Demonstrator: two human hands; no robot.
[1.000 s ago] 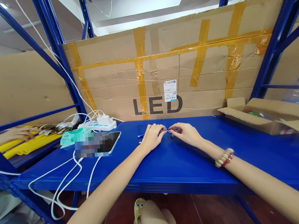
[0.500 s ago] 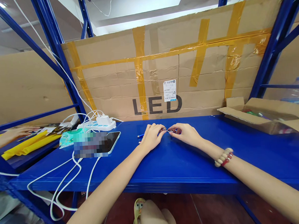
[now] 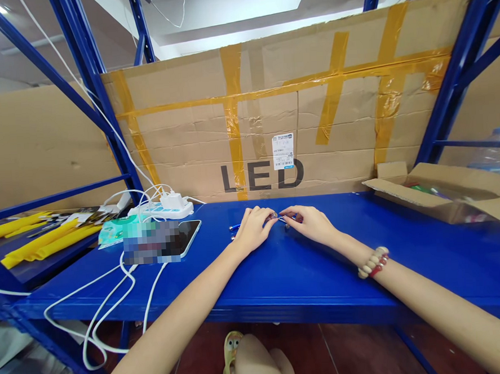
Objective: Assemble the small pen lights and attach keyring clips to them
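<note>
My left hand [image 3: 252, 229] and my right hand [image 3: 309, 224] rest close together on the blue shelf top [image 3: 289, 275], fingertips almost meeting. Both are pinched on a small silvery metal part [image 3: 279, 217] held between them; it is too small to name. A blue pen-like piece [image 3: 234, 227] lies on the shelf just left of my left hand, partly hidden by it. A bead bracelet [image 3: 372, 263] sits on my right wrist.
A phone [image 3: 181, 238], a white power strip [image 3: 166, 207] with trailing cables [image 3: 109, 308] and a teal packet [image 3: 112, 229] lie at left. Yellow tubes [image 3: 45, 242] lie on the neighbouring shelf. An open cardboard box [image 3: 449, 194] stands at right. Taped cardboard marked LED [image 3: 261, 175] walls the back.
Another person's hand at the far left, over the yellow tubes, has drawn out of view. My own hands have hardly moved.
</note>
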